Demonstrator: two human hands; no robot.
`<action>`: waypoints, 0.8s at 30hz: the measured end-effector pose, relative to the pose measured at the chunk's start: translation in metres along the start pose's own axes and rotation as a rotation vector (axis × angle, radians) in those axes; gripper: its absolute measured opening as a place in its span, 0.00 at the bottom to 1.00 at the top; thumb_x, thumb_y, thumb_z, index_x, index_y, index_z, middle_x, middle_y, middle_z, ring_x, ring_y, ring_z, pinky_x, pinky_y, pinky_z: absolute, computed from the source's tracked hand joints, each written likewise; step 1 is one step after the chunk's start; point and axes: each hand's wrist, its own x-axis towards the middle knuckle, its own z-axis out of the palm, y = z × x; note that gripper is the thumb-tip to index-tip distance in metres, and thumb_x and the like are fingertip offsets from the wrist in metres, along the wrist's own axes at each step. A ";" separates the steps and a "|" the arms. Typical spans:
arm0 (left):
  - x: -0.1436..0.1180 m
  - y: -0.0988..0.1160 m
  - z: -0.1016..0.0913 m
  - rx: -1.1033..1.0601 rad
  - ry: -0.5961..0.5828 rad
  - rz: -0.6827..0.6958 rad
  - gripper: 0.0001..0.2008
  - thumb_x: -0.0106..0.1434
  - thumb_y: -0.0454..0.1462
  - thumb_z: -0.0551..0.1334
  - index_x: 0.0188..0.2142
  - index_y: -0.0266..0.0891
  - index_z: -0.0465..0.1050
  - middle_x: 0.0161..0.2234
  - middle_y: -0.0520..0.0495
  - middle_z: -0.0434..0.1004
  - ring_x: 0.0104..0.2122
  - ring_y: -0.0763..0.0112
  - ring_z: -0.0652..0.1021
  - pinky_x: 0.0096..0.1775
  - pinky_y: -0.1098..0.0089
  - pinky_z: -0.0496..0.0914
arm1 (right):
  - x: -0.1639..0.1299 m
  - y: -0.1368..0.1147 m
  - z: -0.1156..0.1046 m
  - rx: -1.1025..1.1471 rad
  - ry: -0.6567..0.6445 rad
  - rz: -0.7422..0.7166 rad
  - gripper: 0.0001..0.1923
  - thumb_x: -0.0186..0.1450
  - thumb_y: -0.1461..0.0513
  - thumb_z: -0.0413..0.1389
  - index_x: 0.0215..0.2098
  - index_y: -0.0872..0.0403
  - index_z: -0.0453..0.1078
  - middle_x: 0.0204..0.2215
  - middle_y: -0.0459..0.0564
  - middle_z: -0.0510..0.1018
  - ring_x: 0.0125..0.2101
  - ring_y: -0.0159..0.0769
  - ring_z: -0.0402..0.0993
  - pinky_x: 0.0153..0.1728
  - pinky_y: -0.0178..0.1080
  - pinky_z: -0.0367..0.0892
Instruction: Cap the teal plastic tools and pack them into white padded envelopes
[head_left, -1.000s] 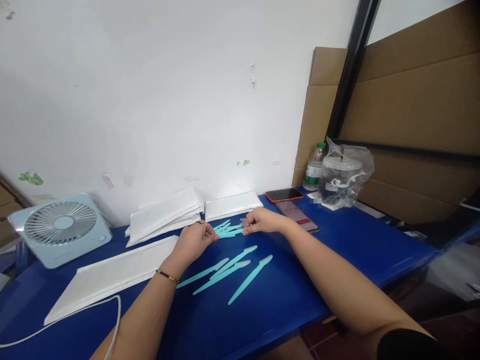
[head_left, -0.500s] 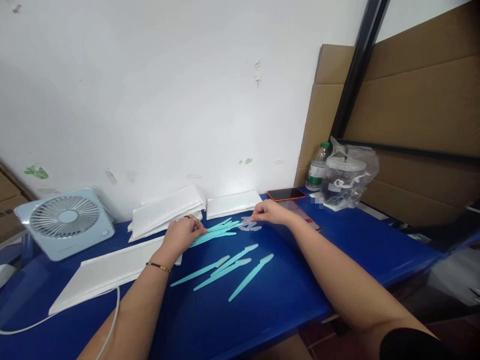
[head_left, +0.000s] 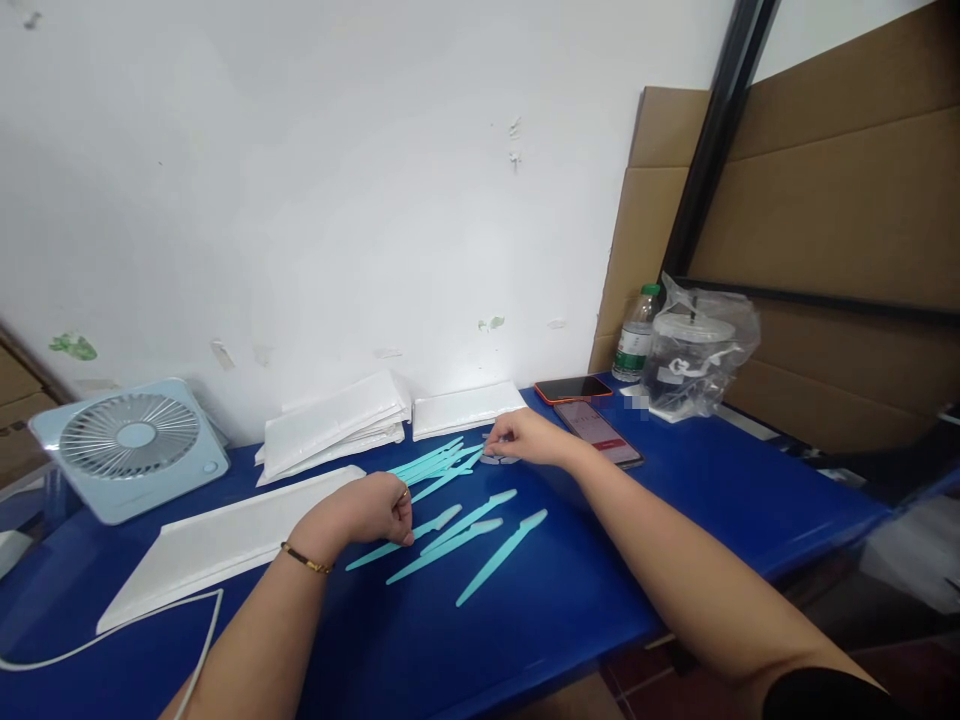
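My left hand (head_left: pixel 386 510) is closed, its fingertips pinched on a teal eyebrow razor (head_left: pixel 435 524) with a whitish end, the leftmost of several in the front group. Beside it lie more such razors (head_left: pixel 501 558), spread on the blue table. My right hand (head_left: pixel 521 438) is closed too, thumb and finger pressed together at the tip of a razor in the rear pile (head_left: pixel 435 465). Whatever sits between those fingers is too small to make out. Small clear plastic pieces (head_left: pixel 501 459), like blade caps, lie partly hidden beneath that hand.
White padded envelopes (head_left: pixel 330 425) are stacked by the wall, another flat one (head_left: pixel 240 530) at left. A blue fan (head_left: pixel 135 440) and a white cable (head_left: pixel 112 640) are on the left. Two phones (head_left: pixel 574 389), a bottle (head_left: pixel 636 340) and a bagged container (head_left: pixel 694 360) stand right.
My left hand has moved forward-down from the rear razor pile to a front razor, which has shifted slightly. My right hand has slid a little left, and the pile's razors lie differently.
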 end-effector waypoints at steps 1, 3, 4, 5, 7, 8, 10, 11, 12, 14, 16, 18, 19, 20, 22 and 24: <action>0.001 0.001 0.001 -0.007 0.022 0.018 0.08 0.45 0.43 0.62 0.23 0.42 0.75 0.23 0.53 0.75 0.25 0.69 0.72 0.24 0.73 0.59 | -0.001 -0.008 0.003 0.025 -0.042 -0.014 0.14 0.58 0.53 0.56 0.32 0.55 0.77 0.28 0.48 0.77 0.27 0.31 0.69 0.26 0.31 0.58; 0.004 0.005 0.001 -0.001 0.110 0.061 0.08 0.49 0.43 0.60 0.24 0.42 0.74 0.24 0.53 0.75 0.25 0.70 0.72 0.24 0.73 0.59 | -0.001 -0.024 0.010 0.062 -0.111 -0.057 0.17 0.57 0.51 0.57 0.35 0.55 0.76 0.27 0.47 0.77 0.26 0.30 0.68 0.25 0.30 0.57; 0.005 0.008 0.001 0.015 0.170 0.085 0.09 0.50 0.43 0.59 0.25 0.42 0.74 0.25 0.53 0.75 0.26 0.70 0.72 0.25 0.73 0.59 | -0.001 -0.031 0.012 0.069 -0.135 -0.078 0.19 0.56 0.50 0.57 0.37 0.55 0.76 0.27 0.47 0.76 0.26 0.30 0.68 0.25 0.30 0.57; 0.007 0.011 0.002 0.042 0.235 0.106 0.09 0.51 0.43 0.59 0.25 0.42 0.74 0.27 0.52 0.75 0.27 0.70 0.73 0.26 0.73 0.60 | -0.001 -0.037 0.015 0.071 -0.153 -0.091 0.19 0.56 0.50 0.58 0.38 0.55 0.76 0.26 0.46 0.76 0.25 0.30 0.67 0.24 0.30 0.57; 0.011 0.018 0.004 0.123 0.351 0.134 0.09 0.53 0.42 0.58 0.26 0.42 0.74 0.30 0.51 0.75 0.28 0.70 0.73 0.28 0.72 0.60 | 0.001 -0.041 0.018 0.070 -0.177 -0.088 0.17 0.57 0.52 0.57 0.38 0.55 0.76 0.24 0.46 0.76 0.23 0.29 0.66 0.23 0.30 0.56; 0.014 0.021 0.005 0.165 0.394 0.143 0.09 0.54 0.42 0.58 0.26 0.42 0.74 0.31 0.51 0.75 0.29 0.70 0.73 0.29 0.71 0.60 | 0.002 -0.040 0.019 0.077 -0.187 -0.076 0.16 0.58 0.53 0.56 0.36 0.56 0.76 0.23 0.46 0.75 0.23 0.28 0.66 0.23 0.30 0.56; 0.021 0.025 0.007 0.229 0.460 0.145 0.08 0.55 0.41 0.57 0.27 0.42 0.73 0.32 0.50 0.75 0.30 0.69 0.73 0.31 0.70 0.60 | 0.004 -0.030 0.019 0.108 -0.197 -0.049 0.15 0.60 0.54 0.54 0.34 0.56 0.75 0.23 0.46 0.75 0.22 0.28 0.66 0.23 0.30 0.56; 0.024 0.025 0.008 0.252 0.489 0.136 0.08 0.56 0.41 0.57 0.27 0.42 0.74 0.32 0.50 0.75 0.31 0.68 0.73 0.32 0.70 0.60 | 0.005 -0.023 0.018 0.120 -0.188 -0.034 0.15 0.60 0.55 0.54 0.34 0.57 0.75 0.22 0.46 0.75 0.22 0.28 0.66 0.23 0.30 0.57; 0.027 0.025 0.009 0.269 0.519 0.119 0.09 0.56 0.41 0.57 0.27 0.42 0.74 0.33 0.49 0.75 0.32 0.67 0.74 0.33 0.69 0.60 | 0.006 -0.015 0.017 0.126 -0.165 -0.011 0.14 0.60 0.55 0.54 0.34 0.57 0.75 0.22 0.46 0.75 0.22 0.28 0.66 0.24 0.30 0.57; 0.033 0.021 0.010 0.291 0.571 0.078 0.09 0.57 0.41 0.57 0.28 0.42 0.74 0.33 0.49 0.75 0.34 0.66 0.74 0.35 0.68 0.60 | 0.008 0.000 0.012 0.111 -0.092 0.053 0.15 0.61 0.55 0.53 0.34 0.57 0.75 0.22 0.47 0.75 0.23 0.29 0.67 0.25 0.31 0.58; 0.036 0.017 0.009 0.293 0.608 0.050 0.09 0.58 0.42 0.56 0.31 0.42 0.74 0.36 0.49 0.75 0.35 0.65 0.74 0.36 0.68 0.61 | 0.008 0.011 0.006 0.039 0.012 0.105 0.14 0.60 0.55 0.54 0.36 0.57 0.75 0.26 0.49 0.76 0.27 0.31 0.68 0.28 0.32 0.59; 0.037 0.015 0.009 0.278 0.644 0.050 0.11 0.58 0.44 0.56 0.35 0.43 0.73 0.38 0.49 0.75 0.37 0.65 0.74 0.36 0.68 0.61 | 0.005 0.012 -0.001 -0.078 0.102 0.083 0.14 0.59 0.55 0.56 0.37 0.55 0.74 0.32 0.51 0.75 0.33 0.35 0.69 0.34 0.35 0.59; 0.036 0.016 0.009 0.260 0.656 0.054 0.12 0.58 0.45 0.56 0.37 0.43 0.73 0.39 0.48 0.75 0.37 0.65 0.74 0.36 0.68 0.61 | 0.003 0.010 -0.004 -0.129 0.111 0.047 0.14 0.58 0.54 0.57 0.37 0.54 0.74 0.34 0.51 0.75 0.36 0.36 0.68 0.38 0.36 0.59; 0.035 0.017 0.009 0.232 0.659 0.060 0.14 0.58 0.46 0.56 0.38 0.43 0.73 0.38 0.48 0.75 0.36 0.65 0.74 0.35 0.69 0.62 | 0.001 0.006 -0.007 -0.163 0.082 0.006 0.14 0.56 0.54 0.59 0.37 0.53 0.74 0.35 0.51 0.74 0.37 0.37 0.68 0.40 0.38 0.58; 0.031 0.020 0.011 0.152 0.623 0.086 0.15 0.58 0.49 0.55 0.36 0.43 0.73 0.36 0.49 0.75 0.35 0.66 0.74 0.32 0.70 0.61 | -0.003 -0.005 -0.009 -0.181 -0.092 -0.070 0.14 0.53 0.52 0.61 0.34 0.52 0.74 0.35 0.49 0.73 0.37 0.36 0.68 0.44 0.39 0.56; 0.027 0.025 0.015 0.072 0.541 0.136 0.16 0.57 0.51 0.56 0.33 0.44 0.73 0.34 0.50 0.76 0.33 0.68 0.74 0.29 0.71 0.61 | -0.005 -0.015 -0.007 -0.190 -0.292 -0.106 0.14 0.50 0.53 0.63 0.31 0.53 0.75 0.32 0.47 0.72 0.34 0.34 0.68 0.43 0.39 0.55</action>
